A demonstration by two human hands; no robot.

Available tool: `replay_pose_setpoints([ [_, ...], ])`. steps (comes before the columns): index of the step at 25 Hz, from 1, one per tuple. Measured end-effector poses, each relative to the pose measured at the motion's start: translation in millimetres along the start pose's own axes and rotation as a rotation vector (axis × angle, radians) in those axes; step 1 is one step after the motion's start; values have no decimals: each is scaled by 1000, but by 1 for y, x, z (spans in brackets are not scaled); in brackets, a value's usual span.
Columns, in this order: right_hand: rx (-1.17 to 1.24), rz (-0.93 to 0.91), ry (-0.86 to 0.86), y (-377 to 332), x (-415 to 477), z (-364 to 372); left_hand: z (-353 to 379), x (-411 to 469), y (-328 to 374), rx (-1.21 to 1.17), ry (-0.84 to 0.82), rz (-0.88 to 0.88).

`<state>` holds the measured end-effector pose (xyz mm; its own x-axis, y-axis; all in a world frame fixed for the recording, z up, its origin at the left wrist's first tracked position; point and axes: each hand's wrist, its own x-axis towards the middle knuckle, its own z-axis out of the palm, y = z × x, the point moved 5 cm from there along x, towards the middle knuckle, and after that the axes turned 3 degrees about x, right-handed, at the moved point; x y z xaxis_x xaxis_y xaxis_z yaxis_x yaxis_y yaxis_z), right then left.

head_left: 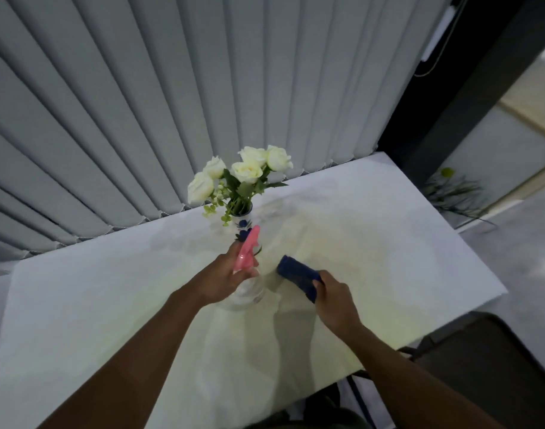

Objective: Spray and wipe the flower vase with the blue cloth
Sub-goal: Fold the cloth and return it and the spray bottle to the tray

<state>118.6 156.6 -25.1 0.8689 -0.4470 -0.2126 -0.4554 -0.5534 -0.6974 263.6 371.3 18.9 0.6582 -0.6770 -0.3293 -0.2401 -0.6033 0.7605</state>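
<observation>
A white vase with blue flower patterns stands near the table's far edge and holds white roses. My left hand grips a clear spray bottle with a pink trigger head; its nozzle points at the vase and hides the vase's lower part. My right hand holds a folded blue cloth just right of the bottle, slightly above the table.
The white table runs from left to right, its far edge against grey vertical blinds. A dark chair stands at the table's near right corner. A green plant lies on the floor beyond the right end.
</observation>
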Motion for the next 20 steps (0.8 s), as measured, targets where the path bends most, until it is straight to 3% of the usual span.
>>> replay_pose_setpoints([
  [5,256,25,292,42,-31,-103,65,34,92,-70,-110,210],
  [10,402,250,544,116,-87,-172,149,58,178,-22,-266,386],
  [17,267,524,728,244,-197,-255,290,77,269,72,-511,507],
  [20,151,571,681,300,-234,-281,349,82,295,95,-612,516],
])
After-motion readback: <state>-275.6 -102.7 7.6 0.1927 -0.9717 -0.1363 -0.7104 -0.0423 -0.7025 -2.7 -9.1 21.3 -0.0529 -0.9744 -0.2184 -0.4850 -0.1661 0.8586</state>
